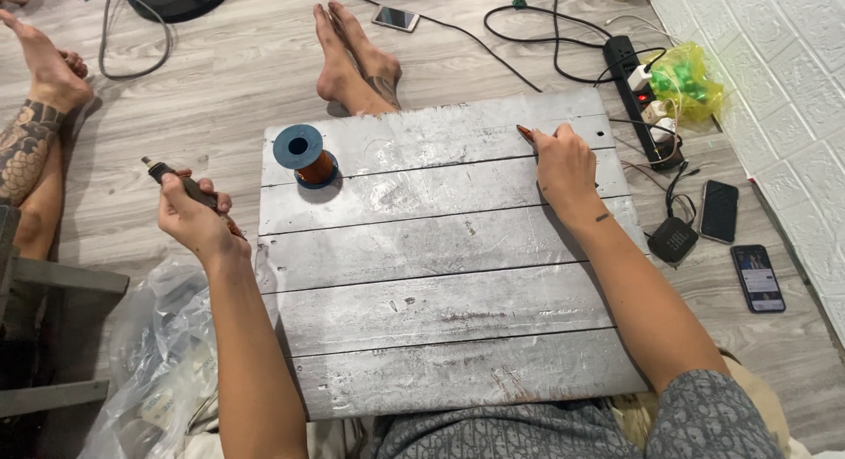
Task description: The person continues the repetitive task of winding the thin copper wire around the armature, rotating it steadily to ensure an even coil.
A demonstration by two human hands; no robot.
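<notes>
Grey plank floor, with a worn silver-painted board (440, 274) across my lap. My left hand (195, 217) grips a dark pen-like tool (180, 184) beside it; my right hand (565, 167) pinches a thin brown stick (525, 133) on the board's far planks. Copper wire spool (304, 155) stands far-left

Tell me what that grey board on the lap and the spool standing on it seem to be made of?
The board looks like wooden planks under worn silvery-grey paint: parallel seams, scratches and bare patches show. The spool seems dark blue plastic with matte flanges, wound with shiny reddish-orange wire, probably enamelled copper. The right hand rests on the board.
</notes>
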